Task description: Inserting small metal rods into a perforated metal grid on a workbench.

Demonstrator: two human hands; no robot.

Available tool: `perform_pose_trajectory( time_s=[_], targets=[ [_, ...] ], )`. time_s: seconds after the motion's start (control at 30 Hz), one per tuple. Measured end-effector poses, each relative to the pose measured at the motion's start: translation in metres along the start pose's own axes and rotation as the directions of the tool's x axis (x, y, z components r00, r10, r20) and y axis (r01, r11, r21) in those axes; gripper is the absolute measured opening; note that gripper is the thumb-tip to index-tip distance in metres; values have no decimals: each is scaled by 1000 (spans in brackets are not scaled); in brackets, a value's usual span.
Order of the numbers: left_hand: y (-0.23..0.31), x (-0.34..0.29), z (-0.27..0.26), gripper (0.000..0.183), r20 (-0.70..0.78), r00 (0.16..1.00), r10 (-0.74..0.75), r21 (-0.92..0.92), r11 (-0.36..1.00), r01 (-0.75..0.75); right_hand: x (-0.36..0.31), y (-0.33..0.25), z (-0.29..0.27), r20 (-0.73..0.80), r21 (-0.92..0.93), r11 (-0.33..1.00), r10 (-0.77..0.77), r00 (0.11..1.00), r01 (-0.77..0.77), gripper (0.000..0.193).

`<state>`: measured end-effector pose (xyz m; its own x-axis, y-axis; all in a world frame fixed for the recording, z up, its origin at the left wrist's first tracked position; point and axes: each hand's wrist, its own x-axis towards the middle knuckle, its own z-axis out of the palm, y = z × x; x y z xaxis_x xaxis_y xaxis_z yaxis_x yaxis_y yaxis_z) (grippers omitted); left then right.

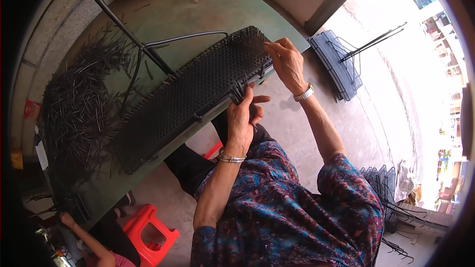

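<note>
A long black perforated panel (198, 81) lies slantwise on the green table, with rows of short spikes along its far edge. A black metal rod frame (183, 38) with a long handle is joined to it. My left hand (241, 118) is closed round a bundle of thin black strips (238, 90), just off the panel's near edge. At the panel's right end my right hand (287, 64) has thumb and fingers pinched together, touching the edge. Whatever sits between those fingertips is too small to make out.
A heap of loose black strips (81, 111) covers the table's left part. Beyond the right edge, a similar panel with a handle (339, 64) stands on the floor. A red plastic stool (151, 230) is at lower left, near another person's arm (86, 237).
</note>
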<state>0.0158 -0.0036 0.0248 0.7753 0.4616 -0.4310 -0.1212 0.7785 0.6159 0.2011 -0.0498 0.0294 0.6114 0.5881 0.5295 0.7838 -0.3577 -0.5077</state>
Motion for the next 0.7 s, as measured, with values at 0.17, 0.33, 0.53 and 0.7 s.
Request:
perform_pose_trajectory(
  time_s=[0.17,0.33,0.53,0.7],
  targets=[
    [-1,1,2,33,14,1000,-9,4,1000,9,2,-3,-2,20,-69,997,-40,999,41,15],
    [-2,1,0,32,42,999,-26,16,1000,25,7,-3,3,23,-51,998,-35,999,36,14],
    [0,2,-1,29,23,1000,-14,3,1000,14,-8,0,6,-13,-65,997,-44,999,43,17],
    [0,1,-1,30,25,1000,-12,15,1000,12,-7,-15,-2,-59,-211,973,-105,993,90,24]
  ],
)
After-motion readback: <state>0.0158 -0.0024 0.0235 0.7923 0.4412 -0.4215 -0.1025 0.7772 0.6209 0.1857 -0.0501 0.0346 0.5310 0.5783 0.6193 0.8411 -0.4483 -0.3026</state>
